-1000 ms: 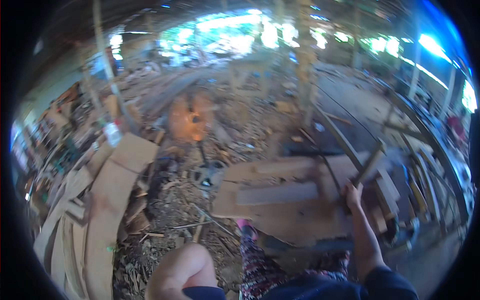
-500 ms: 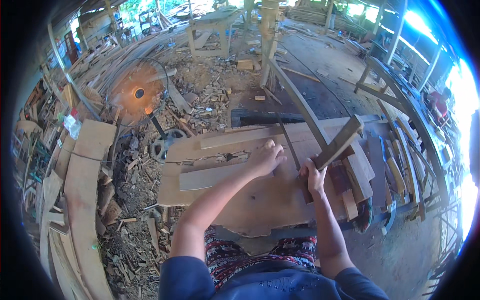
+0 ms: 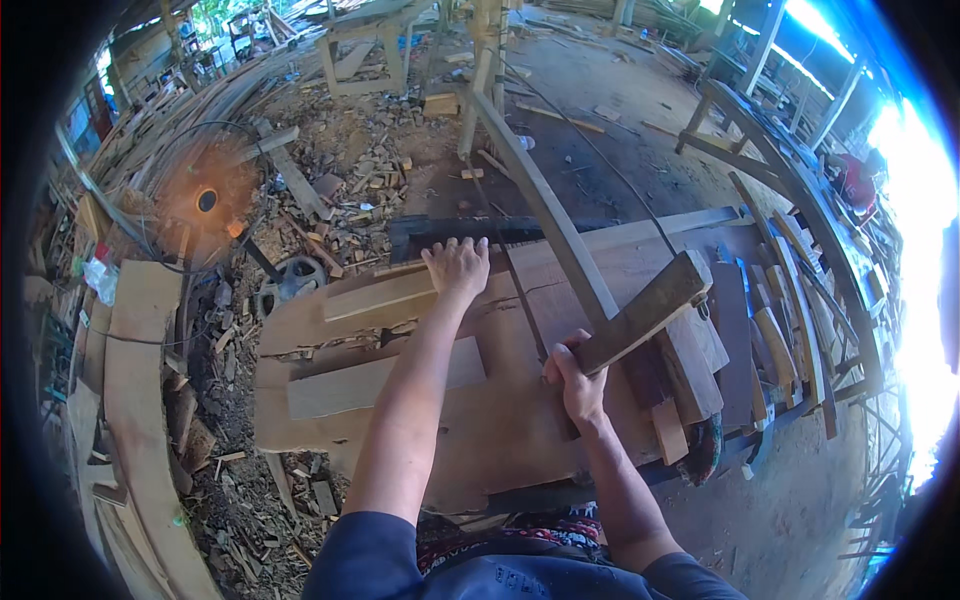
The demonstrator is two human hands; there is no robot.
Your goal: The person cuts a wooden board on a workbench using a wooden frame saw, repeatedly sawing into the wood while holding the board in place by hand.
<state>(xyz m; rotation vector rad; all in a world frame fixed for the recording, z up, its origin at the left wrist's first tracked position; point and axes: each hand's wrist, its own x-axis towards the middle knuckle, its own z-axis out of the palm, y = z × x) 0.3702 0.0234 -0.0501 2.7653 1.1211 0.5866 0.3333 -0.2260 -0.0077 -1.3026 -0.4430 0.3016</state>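
My right hand point(image 3: 577, 378) is closed on the handle of a long wooden frame saw point(image 3: 640, 312), whose thin dark blade point(image 3: 515, 280) slants forward over a broad wooden slab point(image 3: 520, 425). My left hand point(image 3: 456, 265) is stretched to the slab's far side, just left of the blade, fingers apart and slightly bent with nothing visible in them; whether it touches the wood is unclear. Short pale boards point(image 3: 385, 380) lie on the slab, and several blocks point(image 3: 688, 360) sit at its right.
A fan point(image 3: 205, 200) with an orange blur stands at front left, beside long planks point(image 3: 140, 380) and heaped offcuts. A wooden rack with leaning boards point(image 3: 790, 170) is at right, a person in red point(image 3: 855, 185) beyond it. A post point(image 3: 488, 45) rises ahead.
My left arm, bent low a second ago, has reached forward across the slab toward its far side. My right hand still grips the saw, and the view has tilted down.
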